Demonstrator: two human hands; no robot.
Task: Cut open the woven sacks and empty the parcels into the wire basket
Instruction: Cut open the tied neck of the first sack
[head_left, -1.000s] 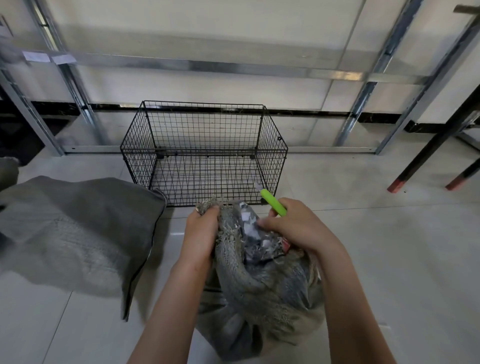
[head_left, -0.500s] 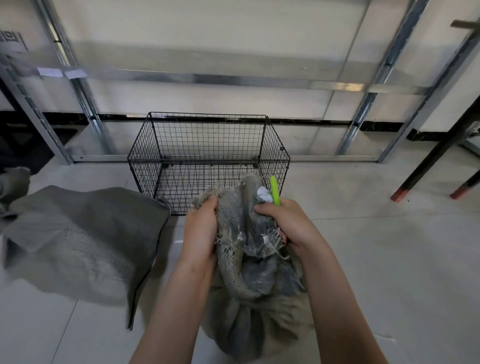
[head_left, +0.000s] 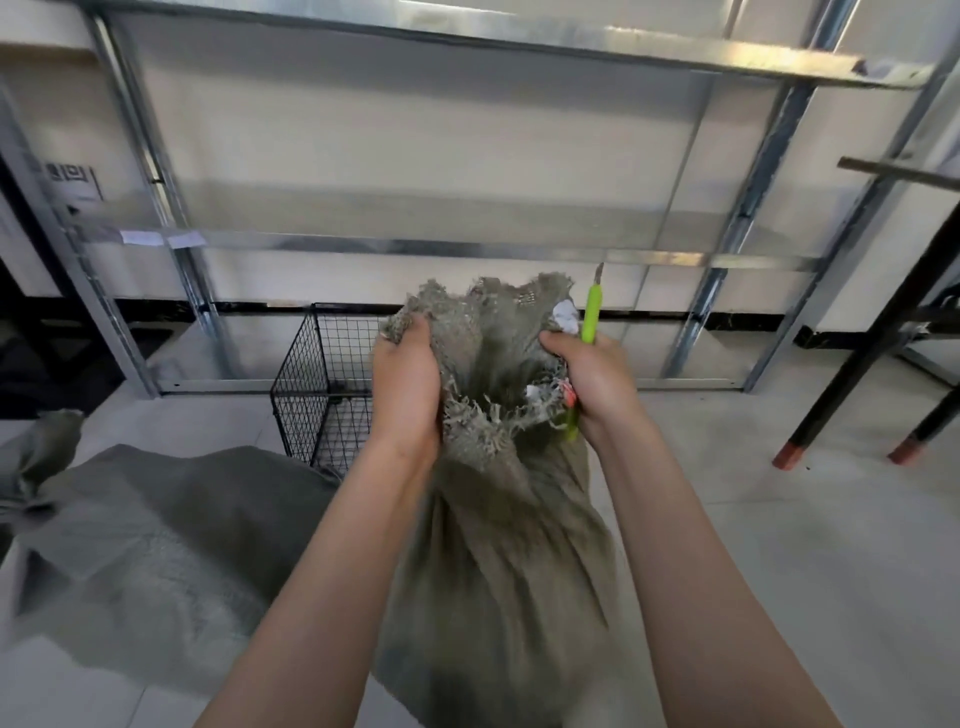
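Two hands hold one sack (head_left: 509, 545) up by its torn mouth, in front of the basket (head_left: 322, 384), hiding most of it. Writing is scarce. A sign (head_left: 72, 179) on the left wall bears square code-like marks too blurred to read, and two pale slips (head_left: 161, 238) stuck on the rail of the rack (head_left: 415, 244) show no legible text.

The left hand (head_left: 405, 384) has its fingers curled into a bunch of the frayed rim. The right hand (head_left: 597, 384) grips the other side together with a lime-green knife (head_left: 589, 317), thin grey blade pointing up. White scraps (head_left: 566, 314) and a bit of red show at the mouth by that hand; what they are I cannot tell.

The sack is coarse grey-green weave, its cut edge ragged with loose strands, its body hanging in long folds. The basket is black wire mesh, box-shaped, standing on the pale tiled floor (head_left: 779, 571) at the foot of the galvanised rack. A flat sack (head_left: 156, 545) lies limp on the floor to the left, its edge right by the basket. Black legs (head_left: 857, 364) with red feet stand at the right.
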